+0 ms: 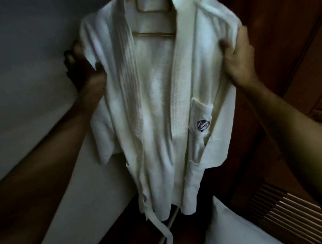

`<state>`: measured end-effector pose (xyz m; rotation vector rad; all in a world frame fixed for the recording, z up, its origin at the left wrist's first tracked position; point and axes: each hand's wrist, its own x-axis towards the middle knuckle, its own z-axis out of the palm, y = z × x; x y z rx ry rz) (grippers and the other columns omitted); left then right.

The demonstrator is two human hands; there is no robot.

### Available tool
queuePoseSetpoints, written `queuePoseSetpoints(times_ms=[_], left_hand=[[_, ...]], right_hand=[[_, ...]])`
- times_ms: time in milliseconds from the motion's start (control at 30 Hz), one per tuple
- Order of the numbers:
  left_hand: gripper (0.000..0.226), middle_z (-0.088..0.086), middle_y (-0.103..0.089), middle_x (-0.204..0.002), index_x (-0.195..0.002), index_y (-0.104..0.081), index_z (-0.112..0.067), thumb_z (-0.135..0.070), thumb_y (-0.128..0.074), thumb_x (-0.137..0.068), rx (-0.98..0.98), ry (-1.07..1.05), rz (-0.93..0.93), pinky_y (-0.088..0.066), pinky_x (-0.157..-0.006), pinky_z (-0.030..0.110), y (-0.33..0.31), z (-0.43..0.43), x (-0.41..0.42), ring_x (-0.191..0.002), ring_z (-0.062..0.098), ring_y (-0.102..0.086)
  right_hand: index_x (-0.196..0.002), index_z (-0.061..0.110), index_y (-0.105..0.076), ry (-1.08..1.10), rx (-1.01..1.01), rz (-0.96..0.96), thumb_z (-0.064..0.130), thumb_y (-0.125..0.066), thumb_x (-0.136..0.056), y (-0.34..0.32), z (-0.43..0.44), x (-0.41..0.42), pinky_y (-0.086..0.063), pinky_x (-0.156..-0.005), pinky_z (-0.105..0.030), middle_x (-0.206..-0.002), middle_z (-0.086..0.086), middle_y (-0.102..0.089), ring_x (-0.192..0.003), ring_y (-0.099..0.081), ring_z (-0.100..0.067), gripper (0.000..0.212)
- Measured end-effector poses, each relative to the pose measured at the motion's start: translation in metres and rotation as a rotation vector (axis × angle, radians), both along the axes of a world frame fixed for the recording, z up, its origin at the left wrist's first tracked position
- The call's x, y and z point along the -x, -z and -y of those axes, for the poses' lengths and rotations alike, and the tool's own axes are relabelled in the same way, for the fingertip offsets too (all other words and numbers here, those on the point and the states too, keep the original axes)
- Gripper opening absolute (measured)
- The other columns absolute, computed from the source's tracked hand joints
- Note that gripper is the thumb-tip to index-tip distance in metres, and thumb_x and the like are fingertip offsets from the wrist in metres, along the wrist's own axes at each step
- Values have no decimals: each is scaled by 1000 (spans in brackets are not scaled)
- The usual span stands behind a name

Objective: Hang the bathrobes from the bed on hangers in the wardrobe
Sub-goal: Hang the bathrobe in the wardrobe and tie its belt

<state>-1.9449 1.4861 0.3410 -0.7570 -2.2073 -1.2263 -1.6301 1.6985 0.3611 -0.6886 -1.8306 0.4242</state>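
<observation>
Hanging on its hanger (152,33), the bathrobe (155,103) stretches between the left grip (83,70) and right grip (239,60), each clutching a shoulder.

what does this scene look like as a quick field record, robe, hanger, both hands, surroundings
bathrobe: white, open at front, draped on hanger
hanger: wooden, bar showing inside the collar; hook out of view
pocket: blue emblem, on the robe front
belt: hanging loose at the bottom
right hand: pinches the robe's shoulder, thumb in front
left hand: at the other shoulder, dark and blurred, grip unclear
surroundings: louvred wooden door right, pale wall left
</observation>
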Motion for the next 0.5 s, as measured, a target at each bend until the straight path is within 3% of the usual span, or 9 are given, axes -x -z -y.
queuePoseSetpoints(times_ms=[67,133,200,300,367,433,500], left_hand=[[79,16,-30,-163,-160,-24,-9,-38,-59,-94,-6,117,-33,-21,-122,37,26,-3,-20,-151,34,-26],[75,5,-52,-148,-154,-37,-14,-36,-69,-89,-7,294,148,-37,-114,31,53,-7,-39,-135,21,-49],[58,0,-67,-125,-141,-52,-18,-28,-72,-88,159,359,308,-50,-97,28,77,-8,-45,-114,18,-64],[45,0,-73,-112,-122,-65,-22,-38,-75,-81,321,440,379,-54,-93,35,111,0,-57,-105,22,-68],[71,-4,-66,-119,-132,-56,-29,-59,-81,-73,277,584,549,-53,-99,37,124,11,-79,-112,17,-64],[111,-2,-46,-144,-157,-27,-30,-66,-82,-68,252,682,674,-46,-105,31,130,20,-111,-132,14,-48],[141,0,-29,-162,-162,-7,-29,-76,-83,-53,187,748,637,-41,-113,33,132,23,-148,-142,11,-35]], right_hand=[[-132,4,-43,-5,55,37,40,-44,-105,29,14,-1,-37,-72,-26,-109,-3,-60,-94,-60,-21,44],[-127,3,-43,-52,121,81,39,-45,-106,57,25,0,-38,-71,-29,-105,-2,-59,-93,-60,-20,42],[-139,9,-44,-101,235,139,43,-54,-100,85,35,1,-44,-85,-23,-121,5,-61,-108,-60,-14,52],[-139,18,-56,-184,387,171,49,-59,-90,137,42,1,-46,-106,-30,-135,2,-65,-125,-59,-14,58],[-135,14,-61,-267,480,151,42,-54,-99,163,54,2,-46,-110,-34,-134,-2,-66,-126,-59,-13,46],[-128,12,-65,-333,451,212,46,-46,-101,181,75,6,-46,-109,-32,-129,-5,-67,-123,-60,-14,47],[-130,9,-62,-399,332,334,53,-39,-99,198,100,12,-45,-106,-27,-131,-9,-65,-123,-59,-16,58]])
